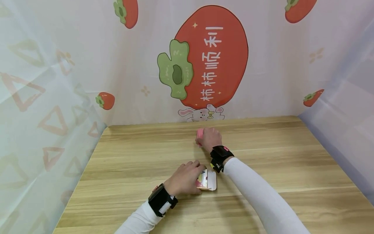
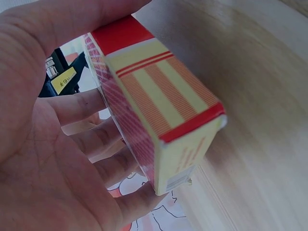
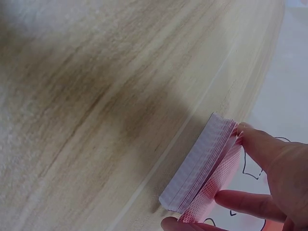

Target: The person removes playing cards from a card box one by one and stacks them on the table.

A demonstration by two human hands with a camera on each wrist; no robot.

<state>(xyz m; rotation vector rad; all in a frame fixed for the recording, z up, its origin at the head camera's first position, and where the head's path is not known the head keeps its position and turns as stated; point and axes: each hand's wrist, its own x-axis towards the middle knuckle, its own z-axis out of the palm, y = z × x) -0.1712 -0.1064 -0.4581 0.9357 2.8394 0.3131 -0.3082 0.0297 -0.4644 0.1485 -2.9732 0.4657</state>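
My left hand point(image 1: 187, 178) holds a playing-card box point(image 1: 202, 180) between thumb and fingers, low over the table's front middle. In the left wrist view the box point(image 2: 159, 91) shows red-and-cream striped sides and a patterned face against the fingers. Its white flap stands open to the right in the head view. Farther back, my right hand point(image 1: 211, 139) grips a deck of playing cards point(image 1: 200, 134) with pink backs. The right wrist view shows the deck point(image 3: 197, 168) on its edge at the tabletop, slightly fanned, with fingertips at its ends and back.
The wooden table point(image 1: 140, 156) ends at the back against a white cloth point(image 1: 140, 58) printed with persimmons and a rabbit. More cloth hangs along the left and right sides. Black straps with small cameras circle both wrists.
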